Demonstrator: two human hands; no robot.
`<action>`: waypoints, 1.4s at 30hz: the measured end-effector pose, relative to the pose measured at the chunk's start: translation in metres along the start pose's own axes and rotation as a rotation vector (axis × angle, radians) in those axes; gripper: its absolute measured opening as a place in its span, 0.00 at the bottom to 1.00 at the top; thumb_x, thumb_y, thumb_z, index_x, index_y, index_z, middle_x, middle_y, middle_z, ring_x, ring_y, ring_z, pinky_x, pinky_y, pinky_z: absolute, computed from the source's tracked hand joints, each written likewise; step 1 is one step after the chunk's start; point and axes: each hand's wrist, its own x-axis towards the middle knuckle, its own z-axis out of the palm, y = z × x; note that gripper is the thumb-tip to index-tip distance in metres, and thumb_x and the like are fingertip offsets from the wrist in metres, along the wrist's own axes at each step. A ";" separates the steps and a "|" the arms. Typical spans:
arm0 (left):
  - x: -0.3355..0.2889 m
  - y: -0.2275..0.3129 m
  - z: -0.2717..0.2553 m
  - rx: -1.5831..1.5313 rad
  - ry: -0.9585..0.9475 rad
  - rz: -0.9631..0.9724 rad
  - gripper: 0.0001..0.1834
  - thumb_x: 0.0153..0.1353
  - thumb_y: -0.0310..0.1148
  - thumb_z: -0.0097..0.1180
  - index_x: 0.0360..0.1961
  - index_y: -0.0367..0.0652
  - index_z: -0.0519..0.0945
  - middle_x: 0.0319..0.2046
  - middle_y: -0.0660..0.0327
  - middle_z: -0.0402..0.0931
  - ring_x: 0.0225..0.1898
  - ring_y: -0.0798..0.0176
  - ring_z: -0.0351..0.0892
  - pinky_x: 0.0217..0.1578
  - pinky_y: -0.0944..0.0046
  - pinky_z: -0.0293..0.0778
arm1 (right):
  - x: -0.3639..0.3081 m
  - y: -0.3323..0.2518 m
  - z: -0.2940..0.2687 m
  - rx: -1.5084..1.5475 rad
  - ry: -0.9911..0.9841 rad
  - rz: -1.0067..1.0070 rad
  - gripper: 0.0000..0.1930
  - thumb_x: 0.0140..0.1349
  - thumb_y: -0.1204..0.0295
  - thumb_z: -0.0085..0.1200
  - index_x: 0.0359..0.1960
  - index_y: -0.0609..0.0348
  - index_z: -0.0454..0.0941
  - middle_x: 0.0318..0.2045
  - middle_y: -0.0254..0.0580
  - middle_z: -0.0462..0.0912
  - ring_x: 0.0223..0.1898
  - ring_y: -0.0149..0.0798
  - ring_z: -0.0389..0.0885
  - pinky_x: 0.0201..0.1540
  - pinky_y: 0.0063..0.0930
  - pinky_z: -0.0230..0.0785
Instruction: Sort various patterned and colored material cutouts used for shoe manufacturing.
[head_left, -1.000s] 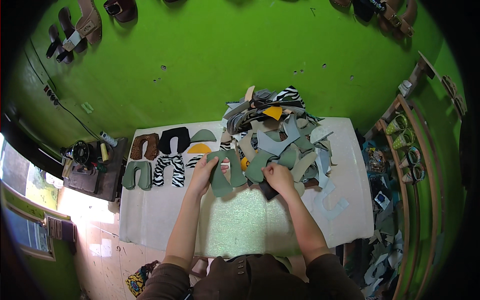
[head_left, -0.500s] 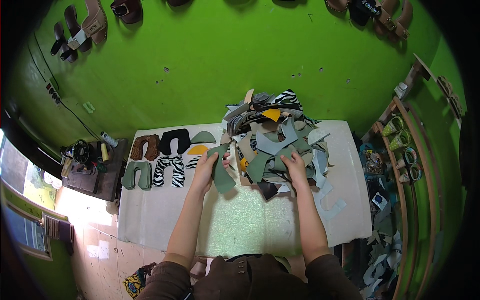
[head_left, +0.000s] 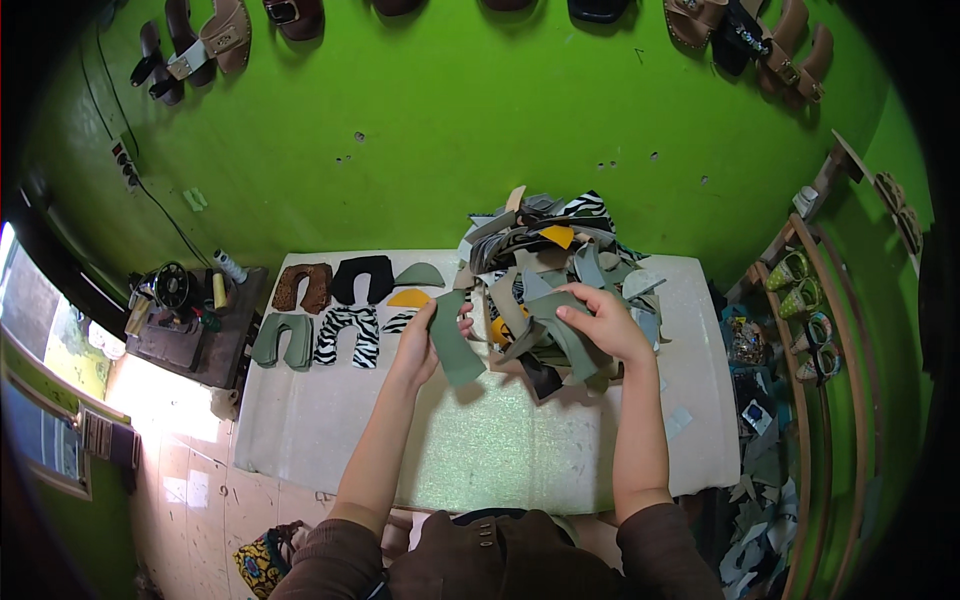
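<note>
My left hand [head_left: 421, 343] is closed on a green leather-like cut piece [head_left: 455, 345], held upright over the near left edge of the scrap pile. Over the pile's front, my right hand [head_left: 606, 324] pinches a grey-green cut piece [head_left: 561, 322] between thumb and fingers; its lower part overlaps other scraps. The heap of cut pieces [head_left: 510, 240] mixes grey, green, beige, black, yellow and zebra-striped material. Left of my left hand lie sorted U-shaped stacks: brown spotted [head_left: 302, 287], black [head_left: 363, 279], green [head_left: 283, 341] and zebra-striped [head_left: 347, 336]. Beside them are a green half-round [head_left: 420, 274] and a yellow one [head_left: 408, 298].
A pale-covered table [head_left: 320, 430] carries everything. Left of it, a dark stand [head_left: 195, 345] holds a machine with a wheel and thread spools. Wooden racks [head_left: 800, 400] with sandals and a heap of scraps [head_left: 755, 520] border the right side. Sandals hang on the green wall [head_left: 480, 120].
The view has shifted a little. My right hand has moved over the pile's front, its grip now on a grey-green piece. My left hand still holds its green piece.
</note>
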 end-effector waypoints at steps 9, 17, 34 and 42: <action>-0.018 -0.008 0.015 0.013 -0.009 -0.037 0.30 0.65 0.50 0.25 0.52 0.33 0.64 0.46 0.51 0.70 0.43 0.59 0.73 0.47 0.63 0.69 | 0.010 -0.033 0.038 0.110 -0.348 -0.134 0.12 0.60 0.73 0.48 0.45 0.62 0.70 0.37 0.32 0.74 0.38 0.24 0.70 0.41 0.18 0.64; -0.031 -0.015 0.010 -0.303 -0.526 -0.183 0.37 0.60 0.60 0.25 0.59 0.40 0.57 0.46 0.48 0.69 0.43 0.54 0.73 0.47 0.53 0.68 | 0.019 0.026 0.037 0.247 -0.097 0.031 0.13 0.57 0.76 0.49 0.45 0.64 0.70 0.37 0.32 0.75 0.38 0.23 0.71 0.42 0.18 0.64; -0.041 0.020 0.052 1.464 -0.459 0.063 0.35 0.50 0.29 0.55 0.59 0.48 0.54 0.33 0.52 0.76 0.31 0.62 0.75 0.34 0.63 0.69 | 0.001 0.038 0.060 -0.177 -0.240 -0.088 0.35 0.44 0.72 0.62 0.56 0.54 0.59 0.45 0.39 0.72 0.47 0.32 0.69 0.50 0.24 0.59; -0.043 0.027 0.017 0.744 -0.711 -0.157 0.35 0.49 0.29 0.58 0.57 0.37 0.57 0.40 0.52 0.74 0.40 0.65 0.73 0.43 0.67 0.68 | -0.007 0.039 0.052 0.338 -0.362 0.078 0.13 0.53 0.74 0.55 0.39 0.64 0.72 0.27 0.35 0.78 0.31 0.26 0.76 0.37 0.19 0.67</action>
